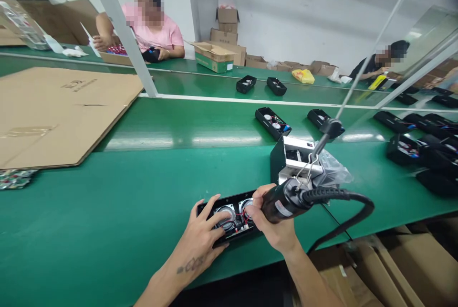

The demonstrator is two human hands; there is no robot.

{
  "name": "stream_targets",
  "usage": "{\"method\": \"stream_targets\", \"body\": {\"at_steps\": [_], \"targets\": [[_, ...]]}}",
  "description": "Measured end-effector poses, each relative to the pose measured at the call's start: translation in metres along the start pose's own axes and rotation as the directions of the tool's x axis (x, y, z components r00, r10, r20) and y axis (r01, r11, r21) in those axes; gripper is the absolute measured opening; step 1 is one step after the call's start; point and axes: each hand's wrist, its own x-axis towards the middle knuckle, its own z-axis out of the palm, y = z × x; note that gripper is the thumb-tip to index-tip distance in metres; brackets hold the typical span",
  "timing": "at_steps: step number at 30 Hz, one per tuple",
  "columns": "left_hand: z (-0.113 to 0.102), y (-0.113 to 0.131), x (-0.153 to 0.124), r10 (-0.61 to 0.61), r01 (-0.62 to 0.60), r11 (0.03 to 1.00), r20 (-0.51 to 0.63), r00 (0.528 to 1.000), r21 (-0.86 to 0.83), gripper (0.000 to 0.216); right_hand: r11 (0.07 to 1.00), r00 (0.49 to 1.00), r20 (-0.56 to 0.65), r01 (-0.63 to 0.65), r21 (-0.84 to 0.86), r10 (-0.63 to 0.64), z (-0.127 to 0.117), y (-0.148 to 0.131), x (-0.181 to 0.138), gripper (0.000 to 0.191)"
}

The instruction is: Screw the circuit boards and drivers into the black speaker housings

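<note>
An open black speaker housing (242, 236) lies on the green bench in front of me. Two round silver speakers, red and black wires and a small circuit board show inside it. My left hand (203, 233) grips the left end, its fingers spread over the rim and one speaker. My right hand (277, 233) is wrapped around a black electric screwdriver (286, 202), tilted over the right end of the housing. The screwdriver's tip is hidden behind my fingers. A thick black cable runs from its back, and a wire hook suspends it from above.
A silver-and-black box-shaped device (295, 154) stands just behind the screwdriver, beside clear plastic wrap (334, 168). More black housings (273, 123) sit along the belt, with several piled at right. Flattened cardboard (64, 111) covers the left. A co-worker (153, 35) sits across; another person is far right.
</note>
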Motion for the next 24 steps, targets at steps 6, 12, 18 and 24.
{"method": "stream_targets", "body": {"at_steps": [6, 12, 18, 24], "targets": [[-0.011, 0.032, 0.016, -0.019, 0.022, 0.999, -0.125, 0.992, 0.024, 0.011, 0.987, 0.994, 0.068, -0.093, 0.130, 0.085, -0.009, 0.009, 0.001, 0.033], [0.010, 0.050, 0.044, -0.037, 0.029, 0.997, 0.114, 0.993, 0.073, 0.031, 0.991, 0.997, -0.007, -0.079, 0.107, 0.080, -0.011, 0.018, -0.005, 0.030], [0.012, 0.049, 0.048, -0.035, -0.012, 0.983, 0.250, 0.968, 0.184, 0.031, 0.992, 0.999, -0.040, 0.037, 0.123, -0.032, -0.017, 0.006, -0.001, 0.025], [0.006, 0.052, 0.049, -0.019, -0.018, 0.986, 0.215, 0.976, 0.167, 0.035, 0.966, 0.982, -0.119, 0.169, 0.194, -0.148, -0.036, -0.017, -0.003, 0.018]]}}
